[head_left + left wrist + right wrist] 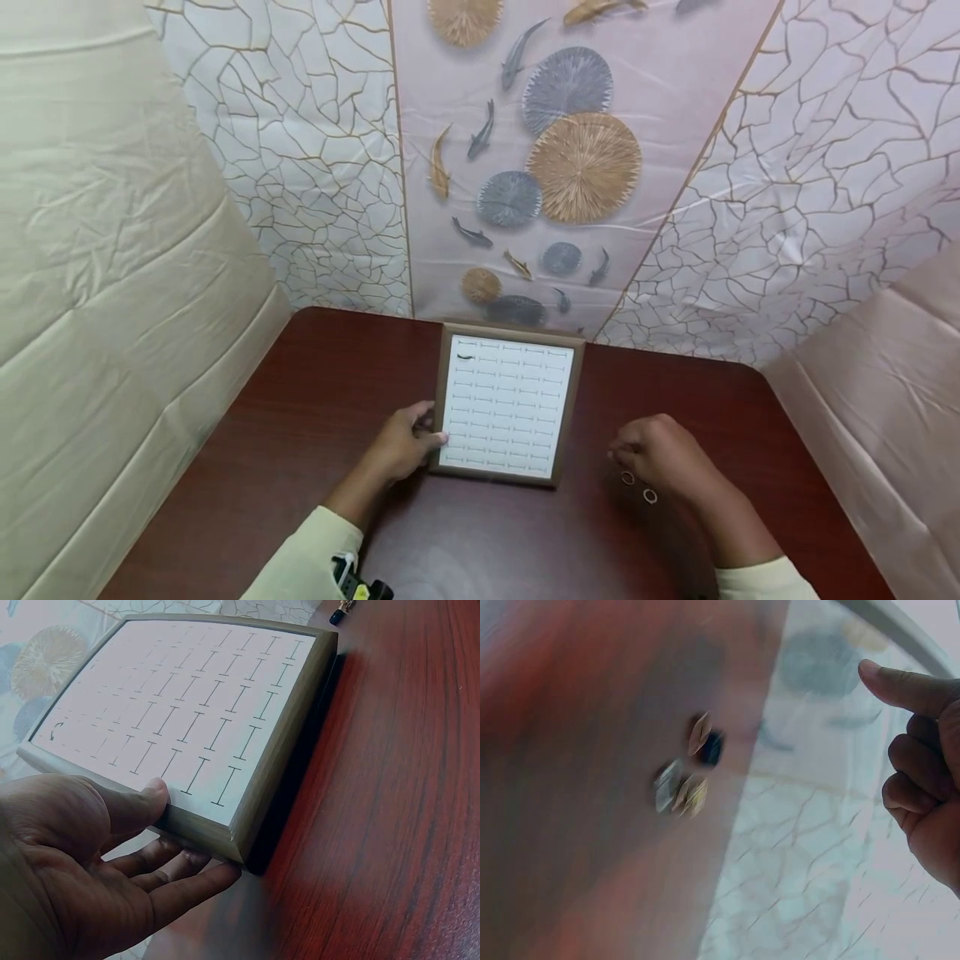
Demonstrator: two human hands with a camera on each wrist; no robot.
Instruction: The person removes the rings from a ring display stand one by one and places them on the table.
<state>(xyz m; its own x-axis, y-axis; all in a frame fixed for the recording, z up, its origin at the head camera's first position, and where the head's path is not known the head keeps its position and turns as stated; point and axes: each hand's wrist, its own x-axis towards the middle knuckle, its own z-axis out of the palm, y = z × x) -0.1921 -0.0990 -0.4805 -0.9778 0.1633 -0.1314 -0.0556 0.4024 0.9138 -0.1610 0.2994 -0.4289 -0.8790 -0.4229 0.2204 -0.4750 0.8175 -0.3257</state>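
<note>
A framed white sheet with rows of short capped lines stands tilted on the table, its frame brown. A small dark curved piece shows near its upper left. My left hand holds the frame's lower left edge; in the left wrist view its thumb lies on the front and the fingers reach beneath. Off to the right, my right hand is above the table beside two small ring-like pieces. Several small pieces appear blurred in the right wrist view. There the right fingers are bent, thumb extended, with nothing visible held.
The dark red wooden table ends at a patterned cloth backdrop behind the frame. Beige cloth hangs at the left, and more cloth stands at the right.
</note>
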